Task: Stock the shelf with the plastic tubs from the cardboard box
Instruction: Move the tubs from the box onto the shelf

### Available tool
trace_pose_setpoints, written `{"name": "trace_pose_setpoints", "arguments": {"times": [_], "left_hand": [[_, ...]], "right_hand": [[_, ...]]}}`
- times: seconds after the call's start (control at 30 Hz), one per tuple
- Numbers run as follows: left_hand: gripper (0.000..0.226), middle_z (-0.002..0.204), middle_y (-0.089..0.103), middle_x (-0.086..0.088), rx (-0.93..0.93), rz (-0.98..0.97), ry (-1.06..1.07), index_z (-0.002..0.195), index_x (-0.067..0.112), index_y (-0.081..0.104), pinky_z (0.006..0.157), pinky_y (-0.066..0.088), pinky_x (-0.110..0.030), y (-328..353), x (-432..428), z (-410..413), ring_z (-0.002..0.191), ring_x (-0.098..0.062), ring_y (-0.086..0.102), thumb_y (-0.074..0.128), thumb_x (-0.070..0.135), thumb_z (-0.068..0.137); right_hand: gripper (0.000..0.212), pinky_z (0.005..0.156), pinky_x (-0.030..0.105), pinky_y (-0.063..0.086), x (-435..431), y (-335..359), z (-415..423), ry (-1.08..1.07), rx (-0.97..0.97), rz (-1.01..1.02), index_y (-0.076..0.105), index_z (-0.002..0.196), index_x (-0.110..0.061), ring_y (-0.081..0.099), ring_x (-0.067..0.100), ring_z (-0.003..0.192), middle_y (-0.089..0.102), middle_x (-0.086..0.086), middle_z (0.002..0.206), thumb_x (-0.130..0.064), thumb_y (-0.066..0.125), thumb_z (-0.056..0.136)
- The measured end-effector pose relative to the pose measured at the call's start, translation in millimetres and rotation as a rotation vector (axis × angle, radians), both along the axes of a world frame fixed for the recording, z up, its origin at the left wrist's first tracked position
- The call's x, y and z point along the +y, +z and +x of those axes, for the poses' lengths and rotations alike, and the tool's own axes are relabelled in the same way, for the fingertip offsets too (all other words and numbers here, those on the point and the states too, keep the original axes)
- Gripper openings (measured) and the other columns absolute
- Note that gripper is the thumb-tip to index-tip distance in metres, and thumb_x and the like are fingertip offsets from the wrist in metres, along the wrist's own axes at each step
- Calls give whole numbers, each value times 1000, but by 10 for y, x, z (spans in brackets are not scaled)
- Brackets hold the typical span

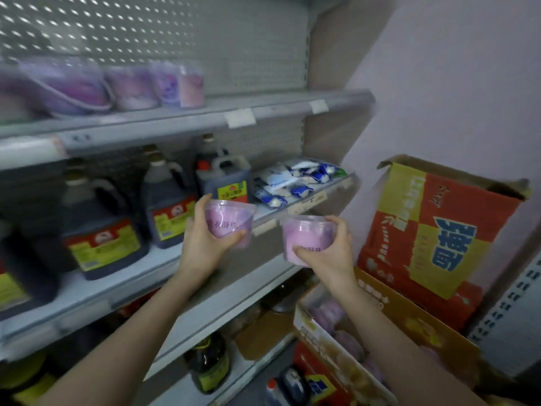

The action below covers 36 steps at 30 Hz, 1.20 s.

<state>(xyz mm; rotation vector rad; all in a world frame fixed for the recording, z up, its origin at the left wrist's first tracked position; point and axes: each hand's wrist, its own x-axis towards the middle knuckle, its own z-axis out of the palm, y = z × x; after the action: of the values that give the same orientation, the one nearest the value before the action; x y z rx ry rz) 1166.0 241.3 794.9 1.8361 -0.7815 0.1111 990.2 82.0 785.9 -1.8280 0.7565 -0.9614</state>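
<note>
Here we face the shelf (187,118), its upper board carrying a row of purple tubs (131,86) at the left. Low at our right stands the open cardboard box (409,312), with more tubs (328,315) inside. Our left hand (202,244) grips one pink tub (228,221) before the dark jugs (169,200). Our right hand (330,253) grips a second tub (307,235) just beside it, above the box.

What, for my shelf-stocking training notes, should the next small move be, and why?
The left hand grips one tub, the right hand a second tub, level with the jugs. Matching tubs stand on the top shelf with bare space to their right, so probably raise both there.
</note>
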Motion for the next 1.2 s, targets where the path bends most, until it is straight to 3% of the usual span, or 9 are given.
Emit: {"name": "trace_pose_setpoints", "arguments": {"times": [0.1,0.27,0.4,0.53,0.67,0.77,0.9,1.07,1.2], "left_hand": [[96,121,47,-5,-45,-33,105,138,35,28,88,38,-29,291,574,108,104,-15,45,78,40,56],[94,117,51,-2,-120,-122,228,136,38,31,83,39,-21,666,1652,363,106,-15,50,77,41,54],[93,122,49,2,-206,-173,307,135,45,29,91,42,-28,996,2512,487,111,-12,50,77,46,56],[92,123,43,10,-303,-216,430,136,43,28,88,38,-25,1415,3189,608,107,-2,44,74,51,57],[91,117,45,2,-362,-190,552,139,40,26,77,38,-25,1705,3777,740,99,-10,45,80,42,66],[91,119,45,0,-386,-186,607,139,41,24,80,37,-27,1811,4173,856,101,-11,43,79,43,67],[88,120,43,1,-408,-183,664,140,38,25,80,35,-27,1883,4550,1011,102,-9,41,78,40,69],[87,126,45,3,-407,-187,667,136,42,25,84,35,-28,1982,4721,1211,104,-6,40,73,51,64],[86,128,49,6,-372,-247,688,135,42,27,89,42,-33,2059,4905,1382,113,-12,48,73,52,62]], "right_hand": [[81,83,14,36,436,288,354,86,-79,-23,41,124,-26,38,7,112,39,-5,126,-10,85,58],[80,96,21,34,1273,694,922,157,-224,-87,43,122,-28,42,11,119,45,0,130,-10,86,56],[80,104,36,39,2030,1004,1314,218,-337,-136,42,118,-33,46,15,119,46,-3,126,-13,85,54],[77,100,26,38,2704,1371,1650,316,-427,-151,42,119,-32,44,9,115,45,-2,128,-9,84,57],[77,100,27,40,3235,1657,1939,413,-489,-181,42,121,-31,43,9,116,44,-6,128,-11,83,59],[78,104,32,38,3537,1819,2160,455,-512,-192,42,123,-30,42,9,119,43,-11,129,-14,84,60],[78,100,24,35,3923,1961,2423,541,-518,-194,40,125,-31,38,5,118,38,-11,129,-13,83,64],[77,97,27,41,4387,2030,2767,618,-510,-174,37,123,-38,41,8,114,38,-14,123,-17,83,65],[78,89,16,35,4538,2141,2940,648,-521,-172,39,127,-34,40,5,112,40,-14,123,-17,82,64]]}}
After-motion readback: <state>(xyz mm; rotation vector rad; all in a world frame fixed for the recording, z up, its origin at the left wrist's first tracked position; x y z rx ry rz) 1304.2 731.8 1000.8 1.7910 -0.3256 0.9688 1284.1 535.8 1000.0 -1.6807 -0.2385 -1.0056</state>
